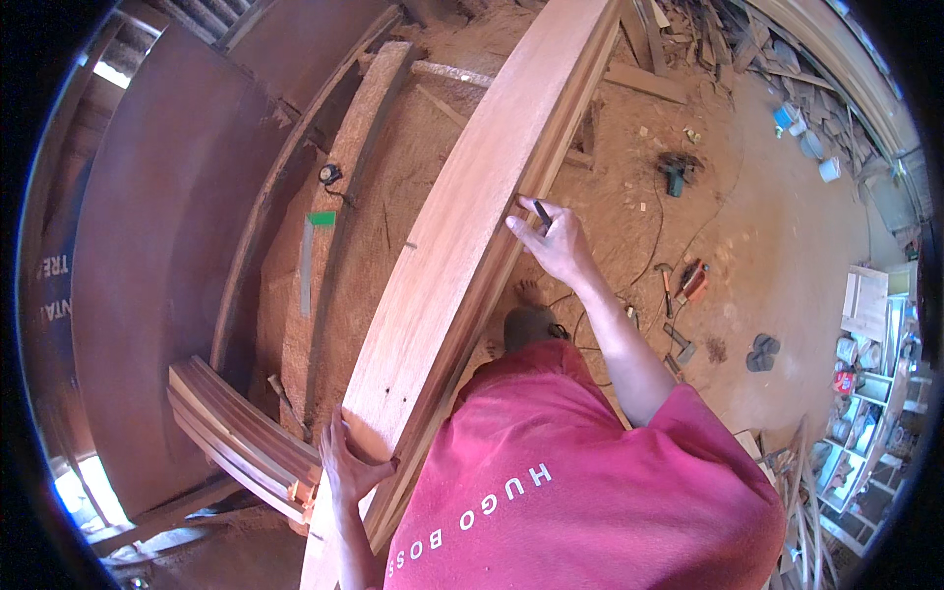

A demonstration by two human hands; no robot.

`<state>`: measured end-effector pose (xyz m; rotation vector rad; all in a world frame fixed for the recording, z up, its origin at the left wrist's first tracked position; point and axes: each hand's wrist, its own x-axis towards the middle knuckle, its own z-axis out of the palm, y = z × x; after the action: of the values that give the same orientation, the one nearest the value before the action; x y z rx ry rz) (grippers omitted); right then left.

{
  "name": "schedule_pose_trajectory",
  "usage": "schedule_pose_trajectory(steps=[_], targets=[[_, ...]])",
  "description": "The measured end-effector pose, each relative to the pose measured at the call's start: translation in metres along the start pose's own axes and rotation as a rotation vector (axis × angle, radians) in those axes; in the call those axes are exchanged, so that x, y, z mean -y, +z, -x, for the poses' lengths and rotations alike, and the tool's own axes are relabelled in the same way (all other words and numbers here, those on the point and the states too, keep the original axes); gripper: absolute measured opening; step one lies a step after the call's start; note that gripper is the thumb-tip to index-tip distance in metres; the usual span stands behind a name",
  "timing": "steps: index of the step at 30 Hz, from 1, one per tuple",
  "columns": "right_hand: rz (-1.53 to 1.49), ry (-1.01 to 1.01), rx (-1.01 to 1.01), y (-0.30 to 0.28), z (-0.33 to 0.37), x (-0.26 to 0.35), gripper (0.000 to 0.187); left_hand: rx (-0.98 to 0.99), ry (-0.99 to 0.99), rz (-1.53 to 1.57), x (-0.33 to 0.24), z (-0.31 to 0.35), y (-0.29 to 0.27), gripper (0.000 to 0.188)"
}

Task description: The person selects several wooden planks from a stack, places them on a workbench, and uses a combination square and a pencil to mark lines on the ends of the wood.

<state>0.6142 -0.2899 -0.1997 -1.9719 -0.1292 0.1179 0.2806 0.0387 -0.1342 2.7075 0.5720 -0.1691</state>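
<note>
A long, reddish-brown wooden board (pixel 442 236) runs slantwise from the bottom up to the top of the view, with more timber beneath its right edge. Two small dark holes and a short dark mark show on its face. My left hand (pixel 349 467) rests spread across the lower part of the board, fingers over its left edge and thumb by its right edge. Farther up, my right hand (pixel 562 248) holds a short black pen (pixel 542 212) between its fingers. Its thumb and fingertips are at the board's right edge.
Left of the board, a beam (pixel 346 147) carries a tape measure (pixel 329 174) and a green-handled try square (pixel 320 218). Stacked timber (pixel 246 442) lies at lower left. On the floor are a green power tool (pixel 675 179), cords, a hammer (pixel 666 285), and sandals (pixel 761 352).
</note>
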Motion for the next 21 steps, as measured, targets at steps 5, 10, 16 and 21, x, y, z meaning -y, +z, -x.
schedule_pose_trajectory(steps=[5,10,16,21], targets=[[0.033,-0.038,-0.014,0.002,-0.001,-0.005,0.054,0.034,-0.043,0.015,-0.001,-0.001,-0.001,0.128],[-0.152,-0.001,0.008,0.002,-0.008,-0.022,0.045,0.053,-0.042,0.012,0.007,0.0,0.0,0.129],[-0.243,0.134,-0.066,-0.006,-0.053,-0.145,0.029,-0.135,-0.044,0.24,0.01,0.003,-0.001,0.132],[0.689,0.109,0.1,-0.049,0.005,-0.319,0.045,-0.537,-0.13,0.409,-0.039,-0.012,0.014,0.09]])
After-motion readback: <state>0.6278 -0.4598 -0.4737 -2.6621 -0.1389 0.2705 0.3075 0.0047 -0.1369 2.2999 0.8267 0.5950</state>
